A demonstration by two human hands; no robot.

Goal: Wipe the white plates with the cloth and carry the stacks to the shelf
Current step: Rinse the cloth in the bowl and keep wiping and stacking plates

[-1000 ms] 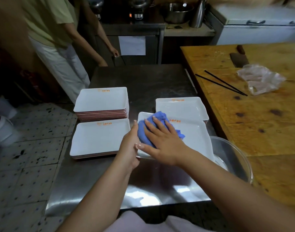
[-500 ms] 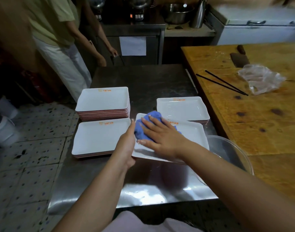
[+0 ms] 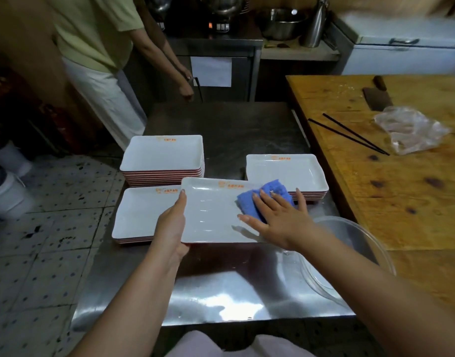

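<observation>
Three stacks of white plates sit on the steel bench (image 3: 221,292); we take the plate (image 3: 211,210) in hand as landmark. Left hand (image 3: 171,225) grips its left edge, thumb on the rim, other fingers hidden beneath. Right hand (image 3: 278,217) presses the blue cloth (image 3: 262,199) flat on its right side, fingers straight and spread. Tall stack (image 3: 164,161) behind-left, low stack (image 3: 141,215) left, third stack (image 3: 285,173) behind-right. Plates look rigid, glossy, likely slippery when damp; we'd hold stacks from underneath at opposite edges. Cloth soft.
</observation>
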